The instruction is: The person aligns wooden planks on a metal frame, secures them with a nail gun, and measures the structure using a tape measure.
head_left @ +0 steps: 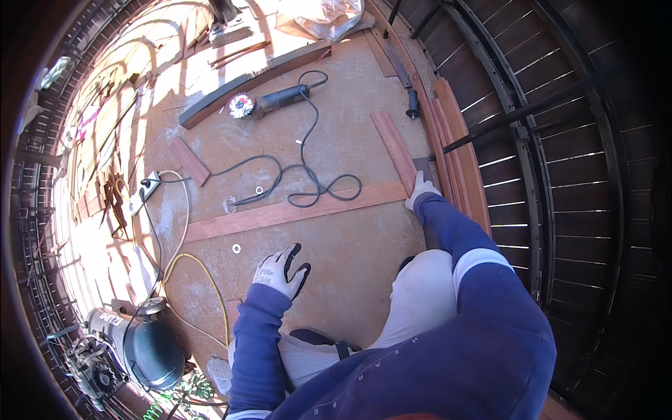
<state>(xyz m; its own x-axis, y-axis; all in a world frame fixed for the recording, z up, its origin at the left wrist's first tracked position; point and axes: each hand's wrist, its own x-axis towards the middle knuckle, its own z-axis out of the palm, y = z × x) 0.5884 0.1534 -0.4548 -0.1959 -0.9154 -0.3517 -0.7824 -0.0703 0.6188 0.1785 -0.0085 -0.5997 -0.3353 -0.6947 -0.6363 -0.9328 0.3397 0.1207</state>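
Note:
My right hand (pixel 423 190), in a white work glove, grips the near end of a short reddish wooden board (pixel 394 148). That end meets the right end of a long wooden plank (pixel 301 214) lying across the floor, so the two form a corner. Some of the right fingers are hidden. My left hand (pixel 278 271), gloved in white with black fingertips, hovers open and holds nothing, on the near side of the long plank. A small pale ring (pixel 236 248) lies on the floor beyond it.
An angle grinder (pixel 280 98) with a toothed disc lies beside a dark beam (pixel 217 101), its cord looping over the long plank. A power strip (pixel 144 193), air compressor (pixel 150 350) and yellow hose (pixel 204 266) are left. Stacked boards (pixel 458 150) line the right railing.

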